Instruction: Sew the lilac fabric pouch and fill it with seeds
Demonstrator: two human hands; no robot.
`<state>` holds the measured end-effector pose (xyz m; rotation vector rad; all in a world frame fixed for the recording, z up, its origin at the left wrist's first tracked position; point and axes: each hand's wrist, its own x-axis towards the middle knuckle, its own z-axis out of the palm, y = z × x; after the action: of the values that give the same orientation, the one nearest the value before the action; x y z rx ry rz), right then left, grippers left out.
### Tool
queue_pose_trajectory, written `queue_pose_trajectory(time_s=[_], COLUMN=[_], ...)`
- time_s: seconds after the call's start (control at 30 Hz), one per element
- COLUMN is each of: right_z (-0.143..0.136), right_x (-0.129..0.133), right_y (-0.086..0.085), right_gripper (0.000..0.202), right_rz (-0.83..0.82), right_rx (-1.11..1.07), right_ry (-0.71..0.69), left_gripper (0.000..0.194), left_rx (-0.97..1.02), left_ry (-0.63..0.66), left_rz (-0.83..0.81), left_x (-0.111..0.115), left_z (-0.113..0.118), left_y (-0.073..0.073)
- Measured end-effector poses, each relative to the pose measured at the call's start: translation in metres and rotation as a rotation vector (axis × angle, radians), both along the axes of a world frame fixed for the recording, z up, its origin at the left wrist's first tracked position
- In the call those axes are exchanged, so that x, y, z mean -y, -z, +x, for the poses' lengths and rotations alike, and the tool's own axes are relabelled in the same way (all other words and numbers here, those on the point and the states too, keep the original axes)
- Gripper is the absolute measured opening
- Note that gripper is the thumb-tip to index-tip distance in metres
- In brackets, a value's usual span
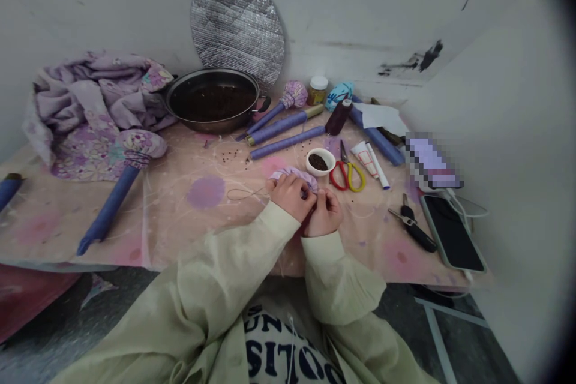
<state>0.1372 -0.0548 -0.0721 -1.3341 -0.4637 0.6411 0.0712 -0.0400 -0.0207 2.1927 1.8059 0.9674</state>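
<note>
My left hand [291,195] is closed on a small bundle of lilac floral cloth [296,174], which shows beyond its fingers. Close against it on the right, my right hand [326,212] has its thumb and fingers pinched together at the bundle's near edge; what they pinch is too small to make out. A thin looped cord [246,193] lies to the left of my left hand. Just beyond the hands stands a white bowl [327,171] of dark grains, with red and yellow handled scissors [347,175] beside it.
A black pan [211,126] stands at the back before a silver disc [238,24]. Crumpled floral cloth [85,144] and a blue-wrapped stick with a padded head [110,207] lie left. Wrapped sticks [288,143] and a thread spool [338,118] lie behind; pliers [416,231] and phone [452,233] right.
</note>
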Motion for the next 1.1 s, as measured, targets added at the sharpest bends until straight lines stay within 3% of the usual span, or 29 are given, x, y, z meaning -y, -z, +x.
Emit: queue_pose_trajectory(time_s=[0.27, 0.53, 0.87, 1.0, 1.1], right_z=[-0.004, 0.003, 0.006, 0.022, 0.034], right_x=[-0.003, -0.006, -0.004, -0.007, -0.007], right_y=[-0.006, -0.013, -0.014, -0.027, -0.043], right_gripper=[0.035, 0.035, 0.035, 0.039, 0.034], right_rz=[0.012, 0.005, 0.032, 0.038, 0.097], right_rx=[-0.034, 0.026, 0.311, 0.309, 0.238], right_ry=[0.008, -0.225, -0.042, 0.081, 0.060], left_gripper=[0.010, 0.009, 0.009, 0.009, 0.008], left_rx=[0.008, 0.052, 0.070, 0.075, 0.075], left_ry=[0.000, 0.021, -0.009, -0.097, -0.067], left_rz=[0.046, 0.033, 0.010, -0.055, -0.059], left_x=[-0.001, -0.005, -0.001, -0.008, -0.009], left_z=[-0.003, -0.007, -0.008, -0.020, -0.025], left_y=[0.001, 0.006, 0.001, 0.003, 0.002])
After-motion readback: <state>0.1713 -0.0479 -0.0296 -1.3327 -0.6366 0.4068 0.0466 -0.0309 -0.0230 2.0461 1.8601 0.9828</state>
